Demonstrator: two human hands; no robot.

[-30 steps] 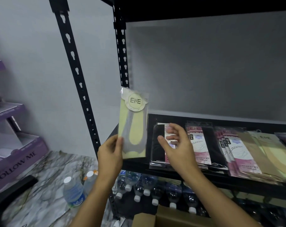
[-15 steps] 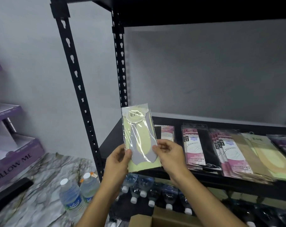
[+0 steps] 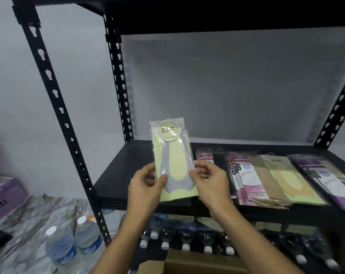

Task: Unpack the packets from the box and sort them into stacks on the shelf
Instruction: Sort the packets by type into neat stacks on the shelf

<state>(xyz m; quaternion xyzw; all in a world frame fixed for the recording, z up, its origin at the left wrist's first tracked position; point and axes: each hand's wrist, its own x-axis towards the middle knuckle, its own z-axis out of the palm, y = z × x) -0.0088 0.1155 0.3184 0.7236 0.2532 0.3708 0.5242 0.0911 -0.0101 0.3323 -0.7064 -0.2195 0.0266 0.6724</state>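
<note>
Left of the grip, two water bottles (image 3: 61, 248) stand on the counter (image 3: 29, 214). Left hand (image 3: 146, 186) and right hand (image 3: 211, 184) pinch one yellow-green packet (image 3: 172, 161) by its lower sides, upright before the shelf (image 3: 124, 175). Right of the grip lie four stacks (image 3: 252, 178); below it, one box (image 3: 197, 264).

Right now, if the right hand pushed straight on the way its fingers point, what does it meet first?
The right hand pinches the green packet at its edge, so that comes first; straight on past it, probably the left hand, though depth is unclear.

Two water bottles (image 3: 61, 252) stand on marble surface (image 3: 29, 214) near purple carton (image 3: 3, 196)
</note>
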